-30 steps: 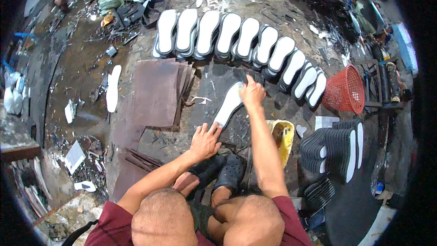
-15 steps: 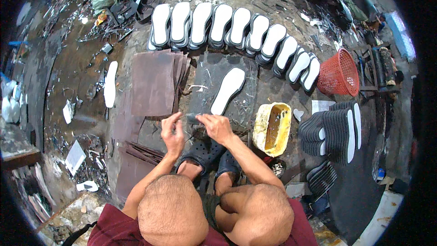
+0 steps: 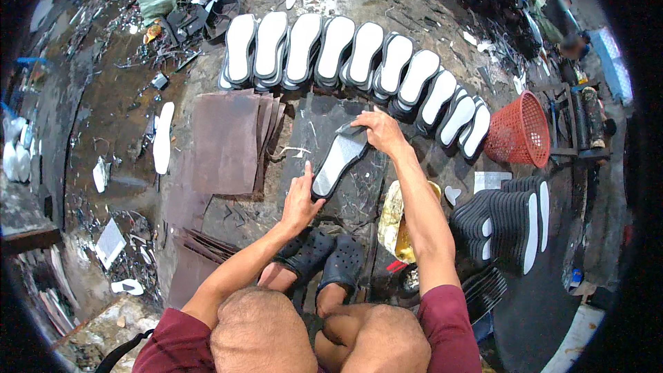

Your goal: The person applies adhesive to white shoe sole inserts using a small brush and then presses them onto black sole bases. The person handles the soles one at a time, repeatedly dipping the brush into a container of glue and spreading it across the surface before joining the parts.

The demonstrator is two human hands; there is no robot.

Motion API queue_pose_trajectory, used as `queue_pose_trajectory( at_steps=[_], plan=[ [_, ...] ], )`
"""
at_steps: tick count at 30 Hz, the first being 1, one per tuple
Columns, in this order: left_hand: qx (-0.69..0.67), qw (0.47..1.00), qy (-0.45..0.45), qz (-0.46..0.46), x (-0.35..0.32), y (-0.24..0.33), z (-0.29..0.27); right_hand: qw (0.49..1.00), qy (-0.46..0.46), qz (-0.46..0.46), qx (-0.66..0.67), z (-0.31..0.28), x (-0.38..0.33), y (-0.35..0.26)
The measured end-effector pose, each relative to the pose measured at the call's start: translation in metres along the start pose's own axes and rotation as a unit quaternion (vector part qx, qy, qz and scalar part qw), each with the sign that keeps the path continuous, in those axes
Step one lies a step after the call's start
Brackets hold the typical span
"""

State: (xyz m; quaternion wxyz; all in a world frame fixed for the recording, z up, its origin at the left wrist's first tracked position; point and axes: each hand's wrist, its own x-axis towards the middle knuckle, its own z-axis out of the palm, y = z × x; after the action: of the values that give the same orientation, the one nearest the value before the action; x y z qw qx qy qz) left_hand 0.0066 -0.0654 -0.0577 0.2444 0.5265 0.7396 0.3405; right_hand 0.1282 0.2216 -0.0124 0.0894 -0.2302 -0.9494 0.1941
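Observation:
A shoe insole (image 3: 338, 166) with a white-grey face and black rim lies tilted on a dark flat sheet (image 3: 304, 124) in front of me. My left hand (image 3: 300, 200) steadies its near end, thumb against the edge and index finger stretched out beside it. At the far end my right hand (image 3: 381, 131) pinches a small dark grey flat piece (image 3: 352, 128) against the insole's face. What the piece is made of is unclear. Below my right forearm stands a yellowish-white tub (image 3: 394, 224), partly hidden by the arm.
Stacks of white-topped insoles (image 3: 335, 45) curve across the far side. Brown sheets (image 3: 228, 141) lie at left. A red basket (image 3: 518, 128) and rows of dark insoles (image 3: 494, 224) are at right. A single white insole (image 3: 163, 138) lies far left.
My hands have moved apart from near my feet to the insole. The right carried the grey piece to its far end; the left went to its near end. The insole's face looks greyer.

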Motion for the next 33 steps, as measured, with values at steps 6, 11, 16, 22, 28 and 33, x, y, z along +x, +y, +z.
queue_pose_trajectory(
  at_steps=[6, 11, 16, 22, 28, 33],
  plan=[
    [-0.001, 0.999, -0.011, -0.03, -0.002, -0.002, -0.008, 0.982, -0.133, -0.131, -0.03, 0.004, 0.009, -0.018],
    [-0.016, 1.0, 0.003, -0.006, -0.001, -0.008, -0.008, 0.99, -0.065, 0.088, -0.094, -0.014, -0.02, -0.009],
    [-0.053, 0.998, 0.028, -0.029, -0.004, -0.007, 0.0, 0.966, -0.046, 0.212, -0.139, 0.016, -0.038, -0.057],
    [-0.13, 0.99, 0.038, -0.026, -0.015, -0.01, -0.009, 0.983, -0.033, 0.16, -0.079, 0.063, -0.074, -0.146],
    [-0.313, 0.904, 0.243, -0.163, -0.021, -0.042, -0.041, 0.989, -0.029, 0.044, -0.141, 0.08, -0.12, -0.174],
    [-0.268, 0.932, 0.203, -0.137, -0.006, -0.034, -0.044, 0.99, -0.012, -0.002, -0.142, 0.073, -0.134, -0.18]
  ],
)
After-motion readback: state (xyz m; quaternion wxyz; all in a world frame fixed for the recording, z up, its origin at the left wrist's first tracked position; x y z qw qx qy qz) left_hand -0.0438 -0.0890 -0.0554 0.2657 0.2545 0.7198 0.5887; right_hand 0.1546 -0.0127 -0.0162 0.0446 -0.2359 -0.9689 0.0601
